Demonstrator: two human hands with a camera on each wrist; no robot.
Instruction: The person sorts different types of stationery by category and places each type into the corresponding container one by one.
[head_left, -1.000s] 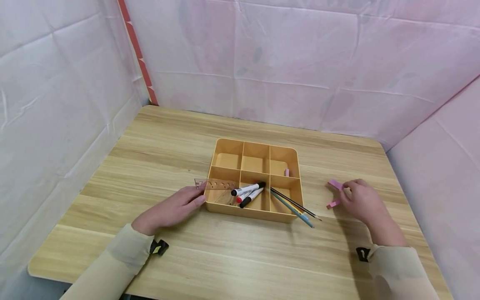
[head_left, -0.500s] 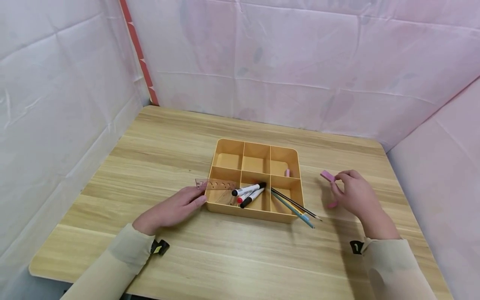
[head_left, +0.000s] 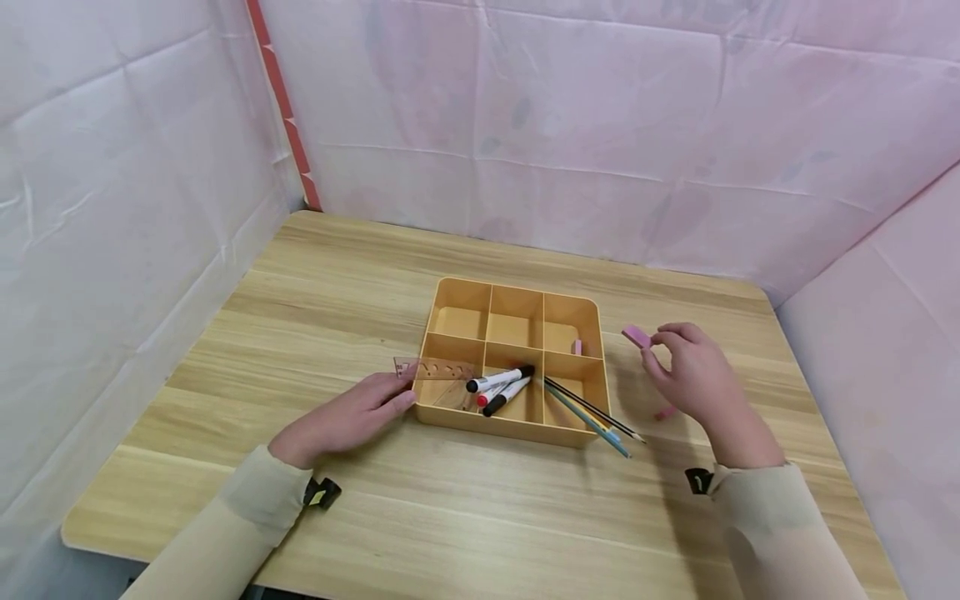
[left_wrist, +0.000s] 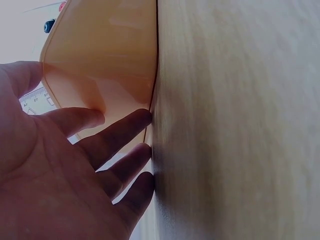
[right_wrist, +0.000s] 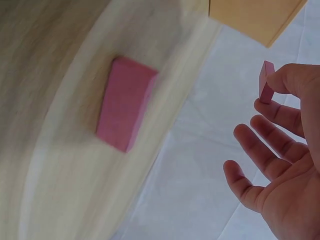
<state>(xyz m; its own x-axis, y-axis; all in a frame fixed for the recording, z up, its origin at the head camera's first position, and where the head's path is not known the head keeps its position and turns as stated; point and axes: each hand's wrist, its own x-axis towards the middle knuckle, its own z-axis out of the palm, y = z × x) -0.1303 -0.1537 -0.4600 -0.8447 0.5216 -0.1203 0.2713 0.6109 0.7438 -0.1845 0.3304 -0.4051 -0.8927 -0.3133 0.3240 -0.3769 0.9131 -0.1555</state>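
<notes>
My right hand (head_left: 697, 379) pinches a pink eraser (head_left: 636, 336) between thumb and index finger, above the table to the right of the box; the other fingers are spread apart in the right wrist view. A second pink eraser (right_wrist: 124, 105) lies on the table below that hand. My left hand (head_left: 347, 415) rests at the left side of a yellow six-compartment box (head_left: 502, 427). In the left wrist view its thumb touches the rim and its extended fingers reach along the side wall down to the table. A third pink eraser (head_left: 577, 347) stands in the back right compartment.
A clear ruler (head_left: 431, 369) leans across the front left compartment, sticking out over the rim. Several markers (head_left: 510, 393) lie in the front middle compartment. Pencils (head_left: 588, 410) project over the box's front right corner. Sheeted walls (head_left: 570, 125) border the wooden table (head_left: 450, 508).
My right hand has lifted one eraser off the table and carried it left and away from me, toward the box. The other eraser stays behind. My left hand holds its place.
</notes>
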